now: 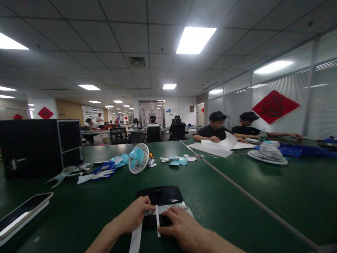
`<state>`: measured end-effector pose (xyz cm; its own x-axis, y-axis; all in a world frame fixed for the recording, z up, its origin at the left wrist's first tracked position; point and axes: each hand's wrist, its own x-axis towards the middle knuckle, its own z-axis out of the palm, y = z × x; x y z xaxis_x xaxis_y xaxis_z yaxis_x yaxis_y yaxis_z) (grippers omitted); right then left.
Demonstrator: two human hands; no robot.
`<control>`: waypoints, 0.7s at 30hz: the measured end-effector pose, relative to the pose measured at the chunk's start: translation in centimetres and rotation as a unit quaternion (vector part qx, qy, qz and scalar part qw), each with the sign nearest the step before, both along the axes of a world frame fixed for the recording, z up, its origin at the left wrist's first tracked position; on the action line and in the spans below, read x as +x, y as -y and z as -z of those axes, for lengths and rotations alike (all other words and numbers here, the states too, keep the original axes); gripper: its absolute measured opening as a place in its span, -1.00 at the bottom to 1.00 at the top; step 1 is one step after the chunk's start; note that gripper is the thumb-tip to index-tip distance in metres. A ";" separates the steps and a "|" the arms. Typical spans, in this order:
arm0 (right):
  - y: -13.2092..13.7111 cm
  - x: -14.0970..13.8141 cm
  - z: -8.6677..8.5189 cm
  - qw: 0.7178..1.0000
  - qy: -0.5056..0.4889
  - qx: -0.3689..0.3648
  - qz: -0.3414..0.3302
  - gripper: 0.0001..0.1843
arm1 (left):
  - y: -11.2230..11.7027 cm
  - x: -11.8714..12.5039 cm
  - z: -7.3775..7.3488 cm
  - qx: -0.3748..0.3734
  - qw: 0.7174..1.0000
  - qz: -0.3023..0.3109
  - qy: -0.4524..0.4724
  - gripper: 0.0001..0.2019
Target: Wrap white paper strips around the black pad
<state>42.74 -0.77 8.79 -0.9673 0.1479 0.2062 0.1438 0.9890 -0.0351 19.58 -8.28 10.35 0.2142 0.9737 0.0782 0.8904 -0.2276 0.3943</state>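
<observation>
A flat black object (160,193) with a glossy upper part lies on the green table in front of me, with crumpled silvery-white material (188,209) across its middle. A narrow white strip (158,223) stands out over it, between my hands. My left hand (135,214) is closed, its fingertips pinched at the strip's upper end. Below that hand a wider white band (135,239) hangs toward the table's near side. My right hand (181,225) has curled fingers over the black object, with the thumb against the strip's lower end. Its palm side is hidden.
A white fan cage with blue blades (139,158), blue-white gloves (102,171) and loose blue blades (177,161) lie beyond. A black computer case (39,147) and a tablet-like device (23,214) stand left. Co-workers handle paper sheets (218,146); a white round part (267,158) lies right.
</observation>
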 end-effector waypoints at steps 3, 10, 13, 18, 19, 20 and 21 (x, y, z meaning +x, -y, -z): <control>0.1 0.1 -0.2 1.000 0.000 -0.006 -0.009 -0.52 | -0.1 -0.1 0.3 0.008 1.000 0.006 -0.008 -0.44; 0.0 0.7 -0.6 0.995 0.003 -0.032 -0.098 -0.56 | -0.3 -0.2 0.7 0.018 1.000 0.007 -0.018 -0.47; 0.0 0.5 -0.4 0.991 0.000 -0.054 -0.119 -0.55 | -0.4 -0.3 0.8 0.024 0.999 0.010 -0.023 -0.52; 0.1 -0.7 -0.4 0.994 -0.042 -0.090 -0.044 -0.54 | -0.5 -0.3 1.0 0.038 0.999 0.018 -0.027 -0.61; 0.1 -1.0 -0.4 0.995 -0.041 -0.092 -0.029 -0.55 | -0.4 -0.3 1.0 0.038 0.999 0.018 -0.026 -0.62; 0.1 -1.3 -0.4 0.995 -0.038 -0.092 -0.020 -0.56 | -0.4 -0.2 0.9 0.036 0.999 0.020 -0.024 -0.63; 0.1 -1.5 -0.3 0.995 -0.035 -0.092 -0.014 -0.56 | -0.3 -0.2 0.8 0.035 0.999 0.021 -0.022 -0.64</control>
